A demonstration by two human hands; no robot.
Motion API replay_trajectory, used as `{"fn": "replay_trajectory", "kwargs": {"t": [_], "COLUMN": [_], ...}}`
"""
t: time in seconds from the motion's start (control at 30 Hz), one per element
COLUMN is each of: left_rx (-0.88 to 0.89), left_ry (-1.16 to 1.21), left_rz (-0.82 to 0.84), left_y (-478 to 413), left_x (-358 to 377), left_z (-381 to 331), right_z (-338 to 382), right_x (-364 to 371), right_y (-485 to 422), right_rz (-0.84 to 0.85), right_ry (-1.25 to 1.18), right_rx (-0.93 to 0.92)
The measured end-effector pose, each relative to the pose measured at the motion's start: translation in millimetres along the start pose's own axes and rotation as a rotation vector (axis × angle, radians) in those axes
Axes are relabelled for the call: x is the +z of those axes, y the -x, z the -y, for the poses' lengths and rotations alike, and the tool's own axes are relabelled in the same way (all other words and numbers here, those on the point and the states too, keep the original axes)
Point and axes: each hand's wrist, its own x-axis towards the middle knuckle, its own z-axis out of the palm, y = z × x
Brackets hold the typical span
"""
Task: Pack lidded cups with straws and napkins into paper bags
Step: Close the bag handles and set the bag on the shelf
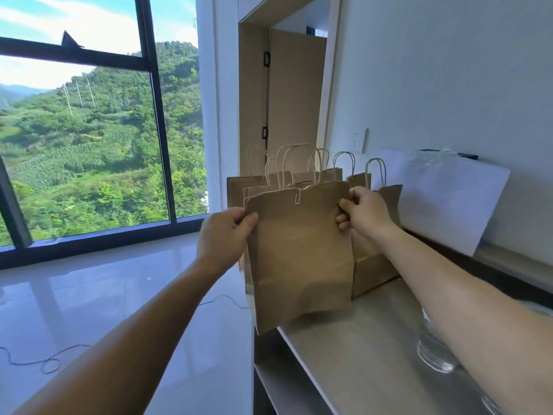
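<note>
Held bag (299, 253): matt brown kraft paper, twisted paper-cord handles; counter (368, 339): smooth pale laminate; floor (89, 295): glossy tile; near-right cup (434, 351): clear plastic

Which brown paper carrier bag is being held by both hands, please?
The nearest, flat brown paper bag, pinched at its upper edges by the left hand and right hand; the other brown bags stand behind it on the pale counter.

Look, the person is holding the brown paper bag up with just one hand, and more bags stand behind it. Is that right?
Not quite. It is two hands, not one. In the head view the left hand pinches the left edge of the brown paper bag, and the right hand pinches its right edge. The rest is right: other bags stand behind it.
</note>
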Motion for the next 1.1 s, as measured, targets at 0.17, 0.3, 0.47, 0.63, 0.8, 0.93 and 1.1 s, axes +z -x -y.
{"fn": "replay_trajectory", "kwargs": {"t": [0.17,0.3,0.47,0.63,0.8,0.93,1.1], "left_rx": [-0.007,0.046,0.132,0.162,0.157,0.137,0.120], "left_ry": [-0.041,-0.007,0.001,0.029,0.042,0.042,-0.053], "left_rz": [0.101,0.101,0.085,0.082,0.086,0.091,0.090], "left_y": [-24.8,-38.5,-46.8,-47.6,-41.4,-40.2,-44.0], "left_x": [29.4,44.0,54.9,63.7,69.4,71.2,68.1], "left_z": [32.3,39.7,41.0,43.3,48.0,47.9,38.5], "right_z": [-26.4,-35.3,-29.1,-27.4,-32.1,-36.8,-38.5], "right_x": [21.7,24.0,15.4,9.4,8.7,4.6,-1.5], "right_y": [-36.2,-53.7,-66.0,-70.2,-64.8,-58.5,-42.0], "right_rz": [-0.052,-0.126,-0.202,-0.259,-0.294,-0.269,-0.293], "right_ry": [0.131,0.220,0.364,0.451,0.431,0.387,0.398], "right_rx": [0.036,-0.026,-0.109,-0.127,-0.128,-0.113,-0.183]}}
